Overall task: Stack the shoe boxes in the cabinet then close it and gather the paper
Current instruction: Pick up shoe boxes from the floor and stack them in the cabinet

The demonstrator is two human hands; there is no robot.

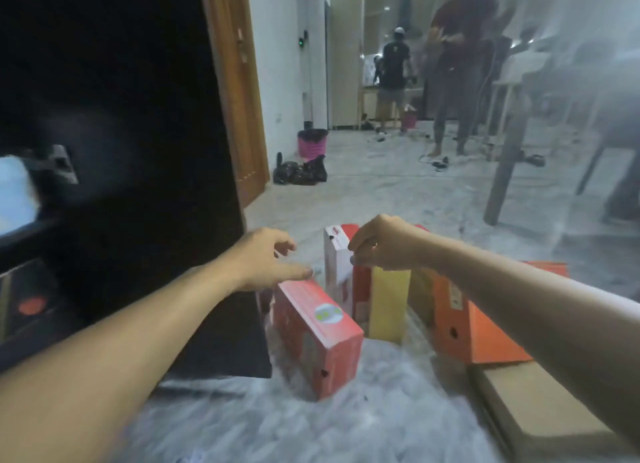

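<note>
Several shoe boxes stand on the pale marbled floor in front of me: a red box (317,338) on its side nearest, a white-and-red box (337,265) upright behind it, a yellow box (388,306), an orange box (474,327) and a flat brown cardboard box (540,407) at the right. My left hand (266,258) hovers above the red box with fingers spread and loosely curled, holding nothing. My right hand (381,244) hangs over the white-and-red and yellow boxes, fingers curled down, touching their tops or just above. The dark cabinet (104,150) stands open at the left.
The cabinet's dark door or side panel (221,334) reaches down beside the red box. A wooden door (239,91), black bags (301,173) and a pink bin (312,143) lie further back. Two people stand far off. A table leg (502,171) is at the right.
</note>
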